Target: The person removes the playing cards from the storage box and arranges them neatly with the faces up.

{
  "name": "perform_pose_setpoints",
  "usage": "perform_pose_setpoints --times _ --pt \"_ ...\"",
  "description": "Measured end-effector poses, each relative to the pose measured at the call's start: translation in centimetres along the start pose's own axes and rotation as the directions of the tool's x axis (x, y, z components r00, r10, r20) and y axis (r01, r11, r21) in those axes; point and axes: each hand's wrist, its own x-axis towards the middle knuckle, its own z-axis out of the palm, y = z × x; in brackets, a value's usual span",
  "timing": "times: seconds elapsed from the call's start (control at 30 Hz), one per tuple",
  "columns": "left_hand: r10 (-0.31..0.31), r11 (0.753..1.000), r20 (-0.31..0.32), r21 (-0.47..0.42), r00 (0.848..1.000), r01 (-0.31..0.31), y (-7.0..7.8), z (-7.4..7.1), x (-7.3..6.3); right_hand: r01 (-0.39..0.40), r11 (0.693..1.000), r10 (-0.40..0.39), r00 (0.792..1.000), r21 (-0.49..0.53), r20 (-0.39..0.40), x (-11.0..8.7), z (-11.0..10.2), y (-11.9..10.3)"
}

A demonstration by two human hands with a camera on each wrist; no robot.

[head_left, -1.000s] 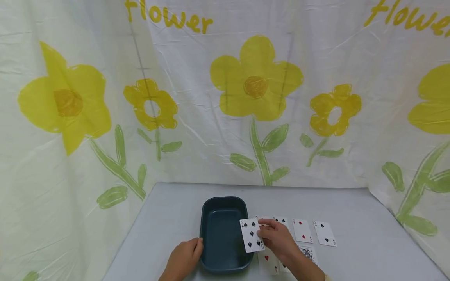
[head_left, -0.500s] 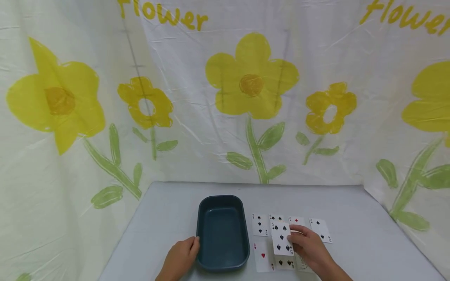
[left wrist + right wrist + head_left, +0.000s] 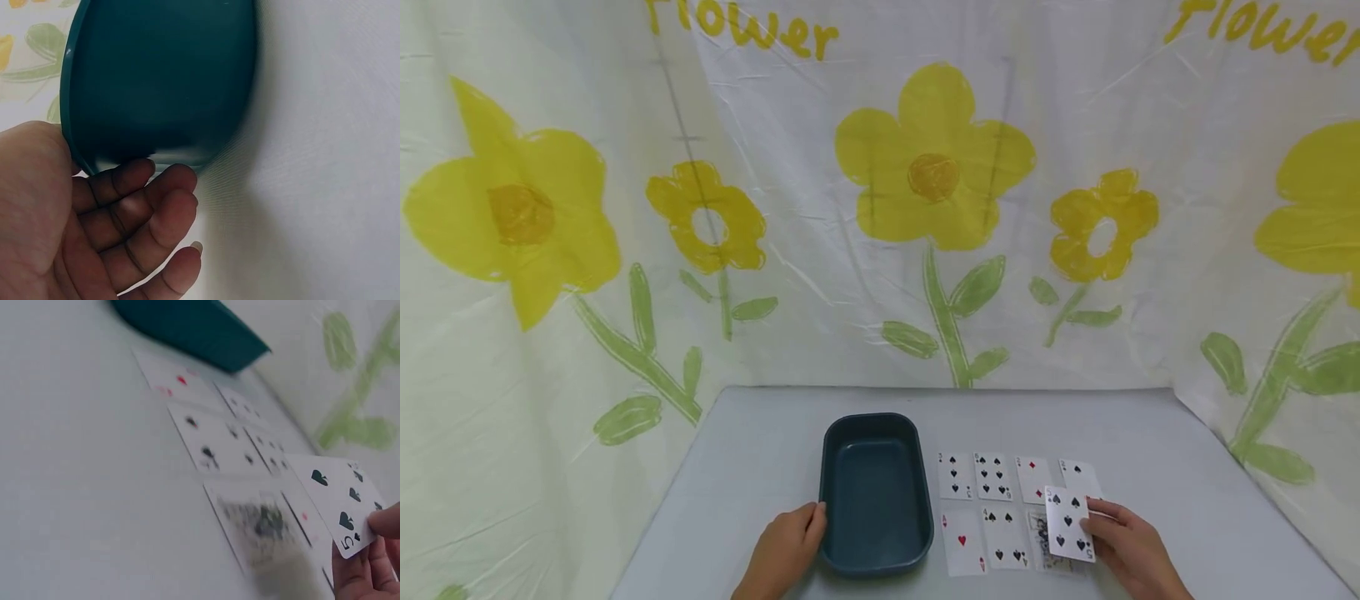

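Note:
My right hand [image 3: 1129,542] pinches a five of spades [image 3: 1067,527] between thumb and fingers, above the right end of the laid-out cards. The five partly covers a picture card [image 3: 261,528] and the corner of a two of spades [image 3: 1081,475] in the head view. My left hand [image 3: 786,546] grips the left rim of a dark teal rectangular tray [image 3: 824,483], thumb at the rim and curled fingers [image 3: 169,219] against its outside. Left of the picture card lie a four of spades [image 3: 1004,540] and an ace of hearts [image 3: 953,554].
In the far row lie a three of spades [image 3: 955,487], a six of spades [image 3: 994,487] and a two of diamonds [image 3: 1032,477]. The tray stands just left of the cards on the pale table [image 3: 760,450]. A flower-printed curtain [image 3: 820,333] hangs behind the table.
My right hand has carried the five of spades from the tray's right edge rightward, past the four of spades, to the picture card. My left hand has stayed at the tray.

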Motion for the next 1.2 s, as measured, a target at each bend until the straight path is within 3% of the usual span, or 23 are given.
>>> perform_pose_setpoints --times 0.13,0.23,0.33,0.57,0.8,1.2 --pt "0.001 1.000 -0.007 -0.004 1.000 -0.001 0.1 -0.2 0.0 -0.005 0.993 -0.003 0.998 -0.114 -0.066 1.0 -1.9 0.9" --pt "0.005 1.000 -0.013 0.003 1.000 -0.004 0.1 -0.3 0.0 0.000 0.965 -0.033 0.992 -0.261 -0.122 1.5 -2.8 1.8" --pt "0.007 1.000 -0.014 0.012 1.000 -0.007 0.1 -0.3 0.1 -0.007 0.918 -0.069 0.982 -0.397 -0.178 1.8 -3.3 2.4" --pt "-0.002 1.000 -0.014 0.013 1.000 0.002 0.0 -0.1 0.0 0.042 0.781 -0.204 0.960 -0.623 -0.192 1.6 -3.2 2.2" --pt "0.000 1.000 -0.008 0.014 1.000 0.000 -0.1 -0.3 -0.1 0.048 0.708 -0.229 0.959 -0.705 -0.165 0.9 -2.6 2.0" --pt "0.006 1.000 0.002 0.015 1.000 -0.006 0.2 0.0 0.1 0.075 0.681 -0.328 0.920 -0.728 -0.212 0.5 -1.9 2.6"
